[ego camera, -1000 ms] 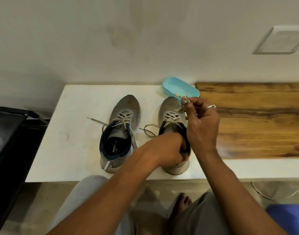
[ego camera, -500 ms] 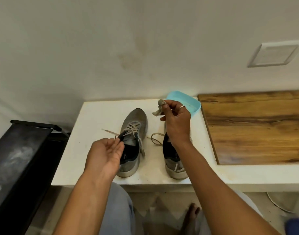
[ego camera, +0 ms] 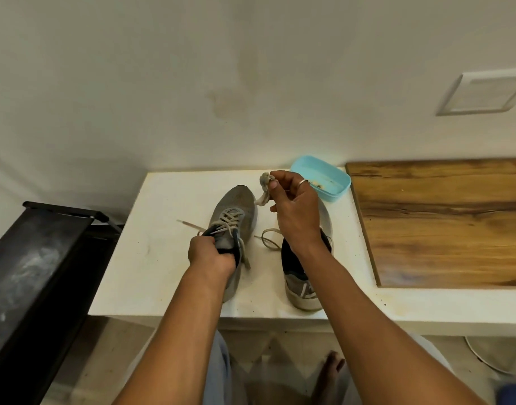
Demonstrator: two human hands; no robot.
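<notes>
While the left hand (ego camera: 211,254) grips the tongue of the left grey shoe (ego camera: 232,217) on the white ledge (ego camera: 160,235), the right hand (ego camera: 297,211) pinches a small grey rag (ego camera: 265,188) above the other shoe (ego camera: 302,287), near the blue tub (ego camera: 335,182).

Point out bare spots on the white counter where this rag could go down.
Widest patch: counter between its left edge and the left shoe. Also the front strip before the wooden board, right of the right shoe. Crowded between the shoes, where a lace loop lies.
</notes>
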